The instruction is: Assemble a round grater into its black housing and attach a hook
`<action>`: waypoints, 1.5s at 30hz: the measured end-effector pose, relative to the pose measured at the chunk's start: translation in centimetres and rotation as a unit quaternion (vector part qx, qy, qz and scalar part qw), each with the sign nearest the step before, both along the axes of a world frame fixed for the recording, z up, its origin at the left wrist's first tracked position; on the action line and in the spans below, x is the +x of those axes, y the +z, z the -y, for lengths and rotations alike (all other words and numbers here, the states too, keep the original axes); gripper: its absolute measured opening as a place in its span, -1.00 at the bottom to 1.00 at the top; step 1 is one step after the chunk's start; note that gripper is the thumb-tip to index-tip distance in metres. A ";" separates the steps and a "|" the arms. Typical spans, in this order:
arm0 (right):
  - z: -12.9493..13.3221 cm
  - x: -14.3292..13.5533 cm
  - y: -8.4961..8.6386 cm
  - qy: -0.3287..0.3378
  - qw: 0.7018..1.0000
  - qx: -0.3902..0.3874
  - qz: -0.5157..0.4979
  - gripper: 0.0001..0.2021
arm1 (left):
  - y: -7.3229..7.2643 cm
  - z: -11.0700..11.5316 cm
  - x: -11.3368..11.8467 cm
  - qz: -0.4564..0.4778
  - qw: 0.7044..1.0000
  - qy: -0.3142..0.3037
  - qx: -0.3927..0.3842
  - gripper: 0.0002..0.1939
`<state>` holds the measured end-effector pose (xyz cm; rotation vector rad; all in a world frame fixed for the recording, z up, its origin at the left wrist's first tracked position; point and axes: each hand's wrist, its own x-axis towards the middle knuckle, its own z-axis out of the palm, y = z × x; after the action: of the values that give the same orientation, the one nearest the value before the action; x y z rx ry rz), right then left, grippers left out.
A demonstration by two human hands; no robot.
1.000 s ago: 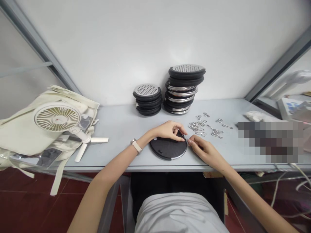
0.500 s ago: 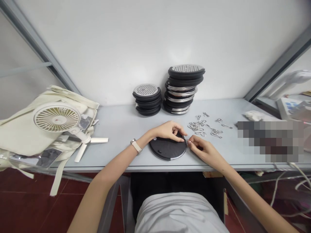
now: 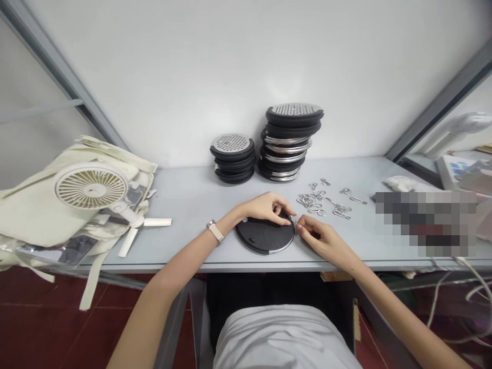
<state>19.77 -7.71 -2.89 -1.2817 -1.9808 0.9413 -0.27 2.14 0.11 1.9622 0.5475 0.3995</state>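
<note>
A black round disc [image 3: 265, 237] with a shiny metal rim lies flat near the table's front edge. Across its upper part rests my left hand [image 3: 267, 206], thumb and fingers curled at the disc's right rim and steadying it. My right hand [image 3: 315, 231] is beside that rim, with thumb and forefinger pinched on a small metal clip [image 3: 295, 221]. Most of the clip is hidden by my fingers, so whether it is hooked onto the disc cannot be told. Several loose metal clips [image 3: 308, 201] lie scattered just behind my right hand.
Behind the disc stand a shorter stack [image 3: 232, 159] and a taller, uneven stack [image 3: 291, 143] of similar discs with perforated grey tops. A cream bag [image 3: 42, 189] with a small white fan [image 3: 91, 188] occupies the left end. A blurred patch [image 3: 425, 223] covers things at the right.
My right hand's fingertips have shifted very slightly at the disc's rim, and the metal clip shows a little more. My left hand and the disc stay in place.
</note>
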 end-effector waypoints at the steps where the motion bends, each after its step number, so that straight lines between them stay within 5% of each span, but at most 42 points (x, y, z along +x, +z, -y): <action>1: 0.0 0.0 0.0 -0.001 1.000 0.000 0.000 -0.80 | 0.0 0.0 0.0 0.001 1.000 -0.002 -0.001 -0.58; 10: 0.4 -0.4 0.7 -0.015 0.999 0.027 0.027 -0.91 | 0.2 0.2 0.0 0.001 1.000 0.004 -0.004 -0.61; 19: 0.5 -0.8 0.7 -0.074 0.995 0.055 0.047 -0.76 | 0.2 0.2 0.0 0.005 1.000 0.001 -0.005 -0.62; 45: 0.2 -0.1 0.7 0.000 0.999 0.012 0.033 -0.65 | 0.0 0.0 0.1 0.011 1.000 -0.012 0.009 -0.66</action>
<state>19.64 -7.90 -2.22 -1.3146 -2.0357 0.8841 -0.19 2.10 0.11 1.9781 0.5089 0.4117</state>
